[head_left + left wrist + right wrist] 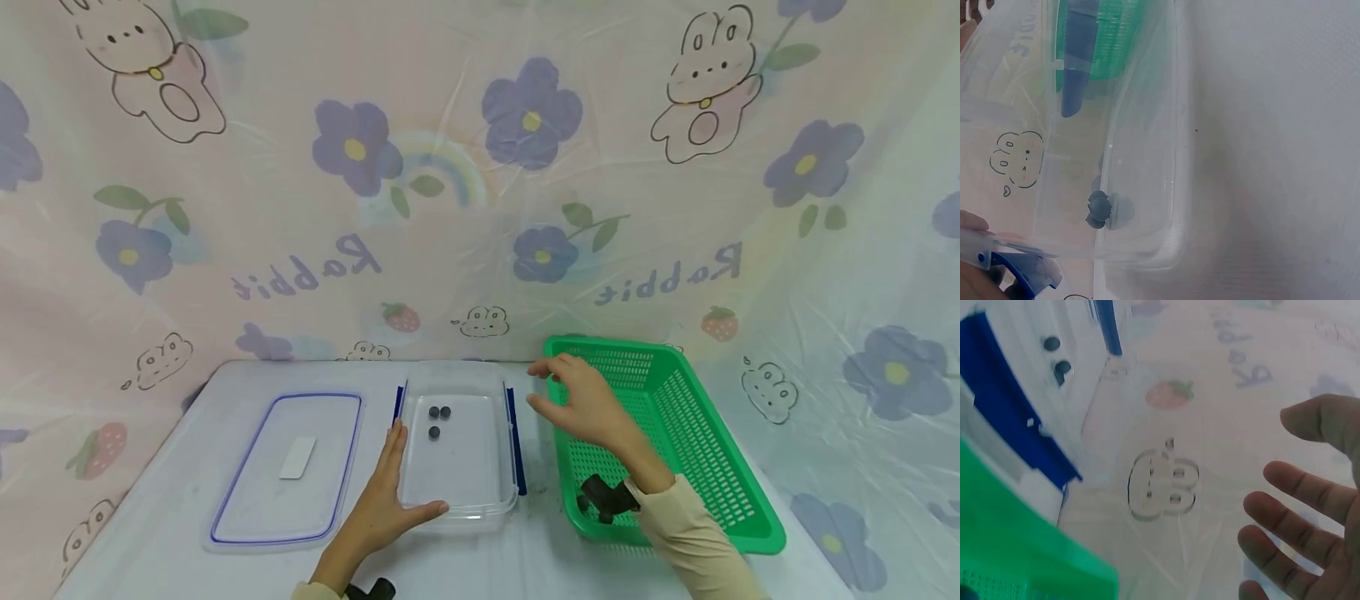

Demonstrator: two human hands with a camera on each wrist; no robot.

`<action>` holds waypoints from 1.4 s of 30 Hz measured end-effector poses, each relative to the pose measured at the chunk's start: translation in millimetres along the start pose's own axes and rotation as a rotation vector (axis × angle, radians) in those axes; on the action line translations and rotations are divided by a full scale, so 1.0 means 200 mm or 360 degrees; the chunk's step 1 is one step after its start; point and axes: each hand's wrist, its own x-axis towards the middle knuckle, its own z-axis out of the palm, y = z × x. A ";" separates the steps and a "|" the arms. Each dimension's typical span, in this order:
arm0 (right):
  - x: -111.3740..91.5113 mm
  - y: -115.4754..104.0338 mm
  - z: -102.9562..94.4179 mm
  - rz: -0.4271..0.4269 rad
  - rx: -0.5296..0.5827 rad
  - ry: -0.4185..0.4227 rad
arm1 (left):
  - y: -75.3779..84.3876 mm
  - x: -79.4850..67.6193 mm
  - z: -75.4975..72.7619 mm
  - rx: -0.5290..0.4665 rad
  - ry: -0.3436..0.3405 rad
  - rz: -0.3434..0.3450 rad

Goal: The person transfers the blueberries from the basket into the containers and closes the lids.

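Rabbit-print sheeting [450, 250] rises behind the desk [540, 554], close to the far ends of the clear container [459, 477] and green basket [716, 433]. Strips of desk separate the container from the basket and the blue-rimmed lid [251, 492]. Three dark balls [434, 432] lie in the container's far-left part. Left hand [382, 506], thumb spread, straight fingers at its left wall; right hand [583, 410], fingers apart, holding nothing, over the basket's left rim.

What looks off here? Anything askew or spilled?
The "Rabbit" lettering on the backdrop reads mirrored in the head view, so it may hang back to front. Nothing looks spilled: three dark balls sit in the clear container, and a blue-rimmed lid lies flat alongside.
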 end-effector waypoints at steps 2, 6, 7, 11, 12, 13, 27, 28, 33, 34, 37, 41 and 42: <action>-0.01 0.04 -0.02 0.0012 0.0031 0.0011 | 0.00 0.00 0.00 0.0002 -0.0001 -0.0002; -0.04 0.13 -0.07 0.0055 0.0131 0.0006 | 0.00 0.00 0.00 0.0009 -0.0004 -0.0001; -0.05 0.15 -0.08 0.0081 0.0163 -0.0006 | -0.01 0.00 0.00 0.0011 -0.0003 0.0000; -0.08 0.22 -0.11 0.0216 0.0344 -0.0035 | 0.00 0.00 0.00 0.0011 0.0003 0.0005; -0.09 0.24 -0.12 0.0247 0.0405 -0.0039 | 0.00 0.00 0.00 0.0010 0.0003 0.0003; -0.10 0.26 -0.13 0.0277 0.0463 -0.0046 | 0.00 0.00 0.00 0.0009 0.0002 0.0002; -0.14 0.47 -0.12 0.0433 0.0873 -0.0086 | 0.01 0.00 0.01 -0.0011 -0.0007 -0.0019; -0.14 0.49 -0.11 0.0421 0.0884 -0.0091 | 0.01 0.00 0.01 -0.0008 -0.0005 -0.0019; -0.14 0.56 -0.04 0.0405 0.0938 -0.0172 | 0.01 0.00 0.01 -0.0004 0.0012 -0.0007; -0.15 0.57 -0.03 0.0415 0.0934 -0.0191 | 0.01 0.00 0.01 -0.0006 0.0014 -0.0008; -0.16 0.60 0.01 0.0462 0.0924 -0.0260 | 0.01 0.00 0.01 -0.0011 0.0017 -0.0003; -0.16 0.65 0.04 0.0537 0.0953 -0.0341 | 0.01 0.00 0.00 -0.0020 0.0009 -0.0009; -0.17 0.66 0.05 0.0555 0.0956 -0.0361 | 0.01 0.00 0.00 -0.0021 0.0005 -0.0010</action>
